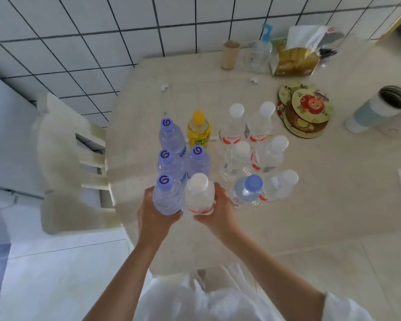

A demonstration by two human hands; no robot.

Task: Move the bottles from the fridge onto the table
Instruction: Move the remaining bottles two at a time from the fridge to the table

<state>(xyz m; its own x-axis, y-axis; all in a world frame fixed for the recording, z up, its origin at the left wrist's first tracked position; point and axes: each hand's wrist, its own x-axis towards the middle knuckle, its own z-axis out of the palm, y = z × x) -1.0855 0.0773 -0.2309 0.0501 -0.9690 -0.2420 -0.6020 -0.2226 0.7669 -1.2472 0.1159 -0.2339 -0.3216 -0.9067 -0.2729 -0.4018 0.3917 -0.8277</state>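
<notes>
Near the frame's centre, the left hand (158,213) is gripping a blue-capped bottle (166,196) and the right hand (218,212) a white-capped bottle (199,195), both being set on the counter (310,205). Next, likely: releasing both upright without knocking the bottles just beside them.

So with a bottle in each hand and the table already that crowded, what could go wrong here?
1. The left hand holds a purple-capped bottle and the right hand a white-capped bottle, pressed close together; releasing one might tip the other.
2. Upright bottles stand tightly packed just behind; a nudge could topple several, like the blue-capped bottle nearby.
3. Both are going down near the table's front edge, so a fall could reach the floor.
</notes>
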